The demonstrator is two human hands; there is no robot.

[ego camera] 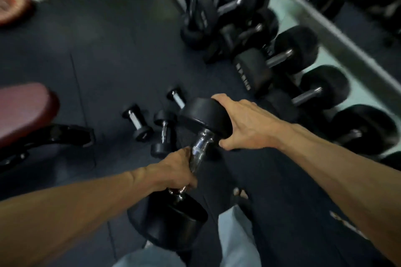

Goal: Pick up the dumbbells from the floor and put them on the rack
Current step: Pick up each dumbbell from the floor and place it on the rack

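From the head camera, a large black dumbbell [195, 158] hangs in the air between the person's two hands, tilted so one head is up and away and the other is low, close to the body above the pale trouser legs [236, 243]. The left hand [173, 171] is wrapped tight around the chrome handle, fingers curled fully round it. The right hand [245, 125] grips the upper head, fingers spread over its top edge and thumb hooked under its rim. Beneath them, three small dumbbells [162, 134] lie on the dark floor [108, 60], close together. To the right, bigger dumbbells sit in a row on the rack [325, 50], with kettlebells [201, 13] clustered at its far end. A maroon bench pad [23, 110] shows at the left edge
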